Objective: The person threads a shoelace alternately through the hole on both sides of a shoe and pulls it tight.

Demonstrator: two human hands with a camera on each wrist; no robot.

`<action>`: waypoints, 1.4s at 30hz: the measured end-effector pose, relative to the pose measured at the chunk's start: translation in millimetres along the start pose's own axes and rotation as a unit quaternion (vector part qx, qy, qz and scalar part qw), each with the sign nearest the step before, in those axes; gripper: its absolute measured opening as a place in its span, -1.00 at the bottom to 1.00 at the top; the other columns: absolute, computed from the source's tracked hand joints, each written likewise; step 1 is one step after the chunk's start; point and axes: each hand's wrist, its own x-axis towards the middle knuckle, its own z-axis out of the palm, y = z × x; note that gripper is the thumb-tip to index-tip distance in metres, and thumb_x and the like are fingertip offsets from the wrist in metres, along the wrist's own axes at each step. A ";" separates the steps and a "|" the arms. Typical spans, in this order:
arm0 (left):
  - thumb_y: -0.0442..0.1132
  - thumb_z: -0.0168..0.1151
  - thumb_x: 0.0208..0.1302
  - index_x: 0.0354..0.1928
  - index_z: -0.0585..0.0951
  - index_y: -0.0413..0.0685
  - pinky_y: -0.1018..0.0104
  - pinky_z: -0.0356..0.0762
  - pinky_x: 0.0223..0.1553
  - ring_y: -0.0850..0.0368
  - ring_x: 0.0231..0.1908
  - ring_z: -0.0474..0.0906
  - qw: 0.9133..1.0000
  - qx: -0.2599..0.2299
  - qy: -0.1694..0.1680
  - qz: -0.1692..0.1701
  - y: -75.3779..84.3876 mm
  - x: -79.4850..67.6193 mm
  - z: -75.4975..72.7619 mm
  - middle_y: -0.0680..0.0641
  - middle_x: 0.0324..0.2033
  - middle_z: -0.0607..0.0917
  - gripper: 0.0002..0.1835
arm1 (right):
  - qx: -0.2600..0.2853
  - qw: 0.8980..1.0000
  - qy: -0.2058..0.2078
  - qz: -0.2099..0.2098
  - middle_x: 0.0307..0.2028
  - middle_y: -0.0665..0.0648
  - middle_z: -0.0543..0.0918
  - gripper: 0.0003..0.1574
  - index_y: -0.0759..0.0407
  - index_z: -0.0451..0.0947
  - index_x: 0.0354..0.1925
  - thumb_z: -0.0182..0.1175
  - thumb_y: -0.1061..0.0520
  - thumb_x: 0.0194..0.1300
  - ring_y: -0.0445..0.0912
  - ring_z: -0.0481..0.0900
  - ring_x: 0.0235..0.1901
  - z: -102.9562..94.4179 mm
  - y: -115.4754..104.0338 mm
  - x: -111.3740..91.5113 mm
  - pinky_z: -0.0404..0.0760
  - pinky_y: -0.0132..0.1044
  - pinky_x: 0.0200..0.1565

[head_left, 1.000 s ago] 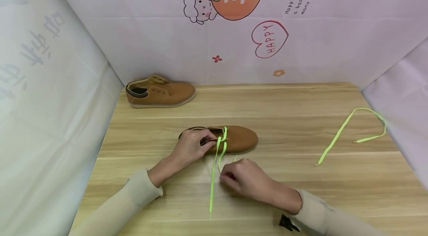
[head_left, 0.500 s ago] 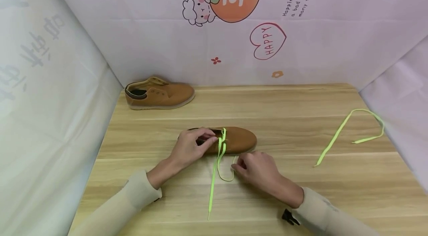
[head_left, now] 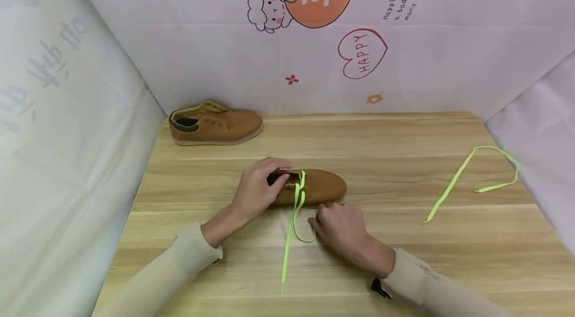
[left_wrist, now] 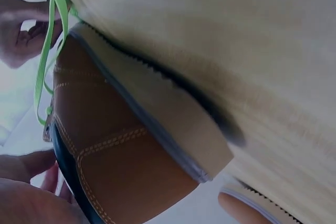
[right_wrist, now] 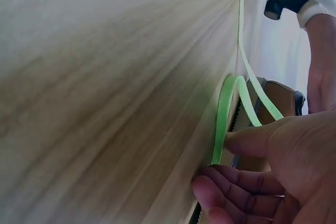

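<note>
The right hand (head_left: 339, 224), fingers loosely bent and thumb apart, is at a green lace (head_left: 285, 257); the left hand (head_left: 258, 187), fingers relaxed, spans the opening of a brown shoe (head_left: 325, 186), center frame. Lacing appears barely begun, just the front threaded; the second shoe (head_left: 238, 125), upper left, is unlaced; the spare lace (head_left: 454, 179) lies at right.

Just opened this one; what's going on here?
Someone's left hand is at the opening of a brown shoe partly threaded with a green lace. The right hand is at the lace; whether it grips is unclear. A second shoe, unlaced, stands farther back, and another lace lies off to the right.
</note>
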 end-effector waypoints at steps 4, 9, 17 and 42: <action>-0.43 0.51 0.26 0.06 0.77 -0.15 0.06 0.66 0.16 -0.01 0.13 0.72 0.998 0.054 -0.033 -0.028 0.7 6.3 -1.2 -0.08 0.06 0.79 -0.68 | -0.002 1.000 0.000 0.003 -0.80 -0.11 0.21 -0.34 -0.04 0.21 -0.75 0.47 0.05 0.17 -0.19 0.19 -0.77 0.2 -0.7 0.5 0.24 -0.15 -0.77; -0.39 0.52 0.27 0.05 0.78 -0.14 0.02 0.68 0.12 -0.05 0.09 0.74 0.993 0.082 -0.065 -0.055 0.1 10.1 -1.2 -0.09 0.03 0.81 -0.69 | 0.017 1.000 -0.016 0.012 -0.78 -0.11 0.14 -0.39 -0.01 0.20 -0.75 0.42 0.18 0.14 -0.19 0.14 -0.74 -3.5 -1.2 0.8 0.20 -0.19 -0.75; -0.30 0.54 0.28 -0.04 0.82 -0.06 0.06 0.72 0.02 0.01 -0.03 0.80 0.992 0.094 -0.062 -0.057 -1.8 10.7 1.7 -0.01 -0.11 0.86 -0.79 | 0.073 0.996 -0.046 0.010 -0.75 -0.11 0.25 -0.57 0.00 0.35 -0.67 0.34 0.24 0.16 -0.18 0.22 -0.70 -7.6 2.4 -0.1 0.33 -0.17 -0.70; -0.16 0.44 0.40 -0.21 0.87 0.02 0.34 0.53 -0.52 0.29 -0.54 0.60 0.984 0.156 -0.051 -0.067 -7.0 15.7 7.9 0.05 -0.29 0.87 -0.90 | 0.478 0.876 -0.045 0.047 -0.38 0.10 0.79 -0.95 0.24 0.78 -0.20 0.39 0.33 0.38 -0.15 0.71 -0.43 -57.0 34.3 22.3 0.69 -0.33 -0.43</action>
